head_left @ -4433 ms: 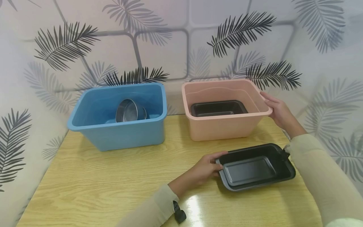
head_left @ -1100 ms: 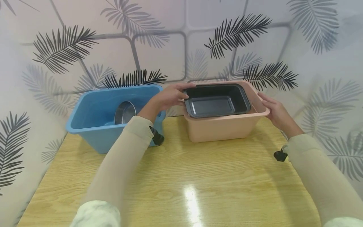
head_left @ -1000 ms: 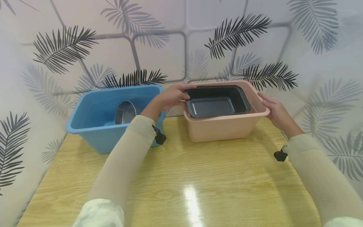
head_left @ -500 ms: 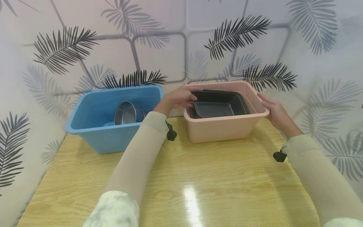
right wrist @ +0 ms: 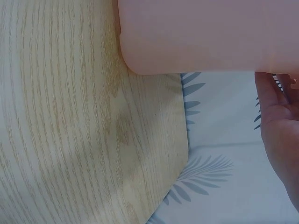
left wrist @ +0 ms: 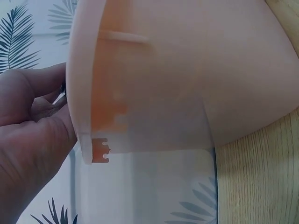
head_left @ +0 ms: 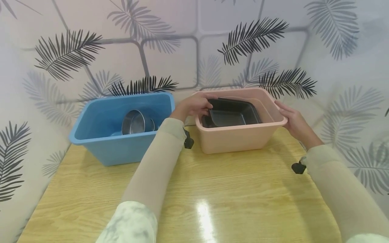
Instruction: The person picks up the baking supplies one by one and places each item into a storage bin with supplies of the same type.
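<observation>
In the head view my left hand (head_left: pixel 196 105) reaches over the left end of the pink bin (head_left: pixel 234 140) and pinches the rim of a black loaf pan (head_left: pixel 234 113). That pan sits tilted inside the bin, its left end raised. Below its left end shows a second dark pan (head_left: pixel 207 122), mostly hidden. At the bin's right end my right hand (head_left: pixel 296 123) touches the outside of the rim with fairly straight fingers. The right wrist view shows its fingers (right wrist: pixel 267 91) up against the bin's underside edge. From the left wrist view the pan is hidden behind the bin wall.
A blue bin (head_left: pixel 121 148) stands to the left, with a round metal cake tin (head_left: pixel 133 123) and another tin (head_left: pixel 149 125) leaning inside. Both bins stand on a wooden table (head_left: pixel 237 189) by a leaf-patterned backdrop (head_left: pixel 170 64).
The black loaf pan was lifted off the table by my left hand, carried over the pink bin, and lowered into it. My right hand stays at the bin's right end.
</observation>
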Demonstrator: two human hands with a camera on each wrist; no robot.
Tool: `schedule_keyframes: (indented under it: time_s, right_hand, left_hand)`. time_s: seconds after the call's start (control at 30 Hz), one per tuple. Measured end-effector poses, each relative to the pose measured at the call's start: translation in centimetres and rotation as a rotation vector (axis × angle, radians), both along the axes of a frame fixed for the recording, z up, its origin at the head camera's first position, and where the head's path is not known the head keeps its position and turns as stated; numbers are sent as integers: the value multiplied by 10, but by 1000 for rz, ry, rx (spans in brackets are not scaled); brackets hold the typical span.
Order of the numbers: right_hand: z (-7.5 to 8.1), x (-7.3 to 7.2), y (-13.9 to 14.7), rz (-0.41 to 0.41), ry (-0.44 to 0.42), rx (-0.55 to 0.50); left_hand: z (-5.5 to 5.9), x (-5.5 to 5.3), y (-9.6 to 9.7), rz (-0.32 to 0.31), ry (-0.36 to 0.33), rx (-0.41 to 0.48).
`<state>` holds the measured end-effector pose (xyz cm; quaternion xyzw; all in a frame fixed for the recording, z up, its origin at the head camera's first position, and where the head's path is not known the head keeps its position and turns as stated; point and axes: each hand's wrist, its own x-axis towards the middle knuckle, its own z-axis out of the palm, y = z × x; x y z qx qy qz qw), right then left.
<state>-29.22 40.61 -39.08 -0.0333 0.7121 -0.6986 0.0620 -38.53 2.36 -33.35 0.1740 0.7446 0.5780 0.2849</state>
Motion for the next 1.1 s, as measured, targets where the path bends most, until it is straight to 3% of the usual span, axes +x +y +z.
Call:
schedule_keyframes:
  time_s: [0.17, 0.4, 0.53, 0.8, 0.97, 1.1]
  right_hand:
    - [0, -1, 1, -5, -2, -15]
    - [0, -3, -2, -11, 5, -30]
    - [0, -4, -3, -22, -3, -17]
    - [0, -2, -3, -22, -8, 4]
    - [0, -1, -1, -27, -17, 13]
    - [0, -1, -1, -37, -27, 23]
  left_hand:
    - [-3, -4, 8, -22, 15, -13]
    - [-4, -5, 10, 11, -14, -12]
    - [-4, -5, 8, -1, -8, -11]
    - [-6, -4, 10, 62, -73, 94]
    - [-5, -3, 11, 96, -10, 35]
    - [-5, -3, 10, 87, 16, 31]
